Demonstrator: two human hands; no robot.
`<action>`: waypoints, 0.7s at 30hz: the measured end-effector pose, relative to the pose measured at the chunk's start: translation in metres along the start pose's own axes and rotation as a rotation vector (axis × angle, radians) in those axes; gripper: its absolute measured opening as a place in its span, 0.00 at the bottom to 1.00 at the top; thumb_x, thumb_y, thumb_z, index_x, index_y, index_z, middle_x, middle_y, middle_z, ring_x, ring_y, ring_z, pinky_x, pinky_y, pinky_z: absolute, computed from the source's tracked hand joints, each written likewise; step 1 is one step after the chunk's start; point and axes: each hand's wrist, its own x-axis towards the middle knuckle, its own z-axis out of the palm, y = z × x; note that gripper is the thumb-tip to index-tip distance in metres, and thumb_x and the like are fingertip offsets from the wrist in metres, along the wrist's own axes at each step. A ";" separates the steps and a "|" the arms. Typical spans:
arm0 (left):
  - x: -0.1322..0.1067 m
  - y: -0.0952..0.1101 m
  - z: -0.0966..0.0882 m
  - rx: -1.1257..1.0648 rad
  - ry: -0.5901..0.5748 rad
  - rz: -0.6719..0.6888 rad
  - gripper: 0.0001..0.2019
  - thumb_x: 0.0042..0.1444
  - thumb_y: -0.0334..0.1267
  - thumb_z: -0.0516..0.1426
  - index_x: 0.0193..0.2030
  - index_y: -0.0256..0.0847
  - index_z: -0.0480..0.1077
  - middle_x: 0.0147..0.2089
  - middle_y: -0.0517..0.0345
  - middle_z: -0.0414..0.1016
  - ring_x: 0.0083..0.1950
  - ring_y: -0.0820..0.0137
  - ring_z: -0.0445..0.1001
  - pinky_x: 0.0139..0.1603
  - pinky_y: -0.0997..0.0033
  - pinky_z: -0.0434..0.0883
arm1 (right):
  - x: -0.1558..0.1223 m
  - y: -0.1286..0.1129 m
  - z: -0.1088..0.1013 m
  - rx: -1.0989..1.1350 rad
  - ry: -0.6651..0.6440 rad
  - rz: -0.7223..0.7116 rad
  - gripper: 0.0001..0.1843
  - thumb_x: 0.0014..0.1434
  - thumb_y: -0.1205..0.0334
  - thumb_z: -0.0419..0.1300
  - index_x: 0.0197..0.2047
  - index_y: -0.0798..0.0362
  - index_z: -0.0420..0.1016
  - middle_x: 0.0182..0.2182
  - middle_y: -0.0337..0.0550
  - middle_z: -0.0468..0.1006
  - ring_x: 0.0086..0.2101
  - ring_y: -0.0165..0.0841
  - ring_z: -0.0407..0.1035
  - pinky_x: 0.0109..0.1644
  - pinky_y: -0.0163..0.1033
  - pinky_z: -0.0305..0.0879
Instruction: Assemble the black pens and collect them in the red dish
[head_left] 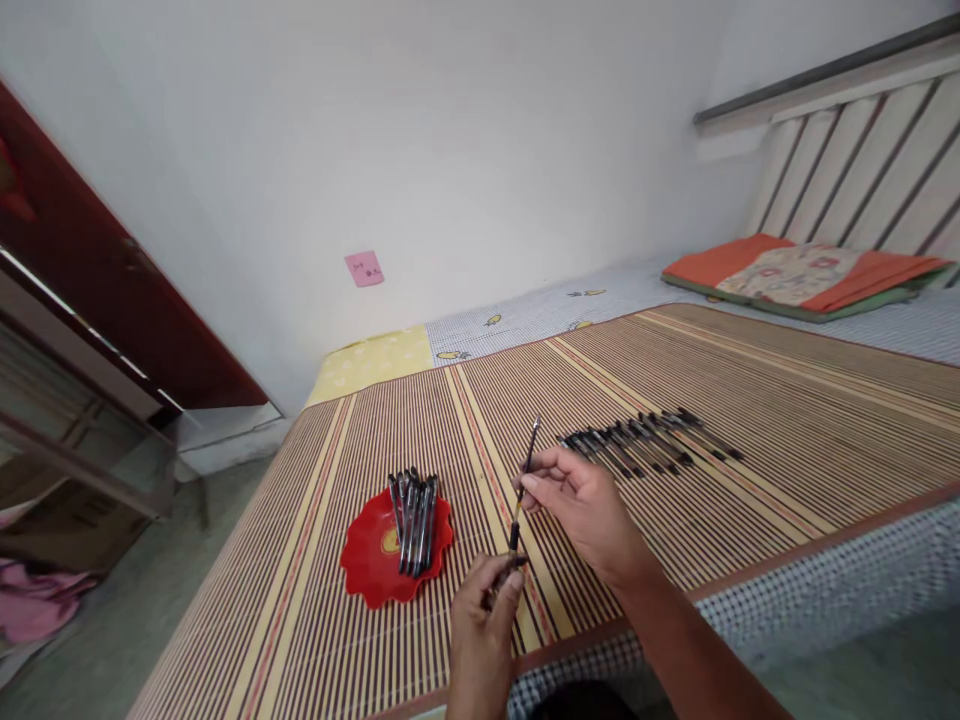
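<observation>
My right hand pinches a thin pen refill that points up and away from me. My left hand is closed around a dark pen barrel, and the refill's lower end meets the barrel's top. Both hands hover over a striped bamboo mat on a bed. To the left lies a red scalloped plate with several dark pens bundled on it. To the right, a row of several dark pens and parts lies on the mat.
A folded orange and patterned cushion lies at the bed's far right by a slatted headboard. A pink note sticks to the white wall. A dark red cabinet and a glass-fronted shelf stand at left, beside the floor.
</observation>
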 end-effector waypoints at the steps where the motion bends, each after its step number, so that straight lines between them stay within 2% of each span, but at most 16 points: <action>1: -0.001 0.001 0.000 -0.004 0.006 0.000 0.14 0.57 0.49 0.62 0.43 0.44 0.83 0.40 0.51 0.81 0.46 0.59 0.77 0.48 0.65 0.71 | 0.000 -0.001 0.000 -0.001 -0.006 -0.004 0.12 0.53 0.56 0.68 0.36 0.54 0.75 0.28 0.38 0.77 0.28 0.29 0.74 0.35 0.36 0.74; 5: -0.002 0.002 -0.002 -0.011 0.010 -0.005 0.15 0.57 0.50 0.62 0.43 0.43 0.83 0.41 0.51 0.81 0.48 0.58 0.76 0.49 0.65 0.70 | -0.001 -0.004 0.003 -0.006 -0.025 -0.010 0.11 0.53 0.56 0.67 0.36 0.54 0.75 0.27 0.37 0.76 0.27 0.28 0.73 0.35 0.35 0.73; 9: -0.001 0.001 -0.007 -0.007 -0.050 0.009 0.16 0.58 0.50 0.62 0.46 0.44 0.83 0.40 0.51 0.80 0.46 0.59 0.75 0.50 0.64 0.70 | -0.002 -0.007 0.004 -0.035 -0.045 -0.016 0.11 0.55 0.56 0.66 0.37 0.54 0.74 0.27 0.38 0.76 0.28 0.29 0.72 0.35 0.36 0.72; 16: 0.001 0.006 -0.011 -0.016 -0.093 -0.022 0.19 0.60 0.52 0.59 0.50 0.43 0.82 0.44 0.50 0.79 0.49 0.59 0.74 0.51 0.66 0.70 | -0.004 -0.011 0.007 -0.227 -0.158 -0.050 0.08 0.59 0.58 0.63 0.37 0.53 0.75 0.30 0.39 0.75 0.32 0.31 0.71 0.37 0.36 0.69; 21: 0.004 0.015 -0.014 -0.071 -0.016 -0.068 0.23 0.58 0.55 0.60 0.51 0.40 0.81 0.36 0.53 0.77 0.38 0.65 0.72 0.42 0.69 0.71 | -0.008 -0.007 0.015 -0.267 -0.241 0.033 0.07 0.60 0.59 0.61 0.38 0.54 0.75 0.25 0.36 0.72 0.28 0.29 0.68 0.32 0.35 0.65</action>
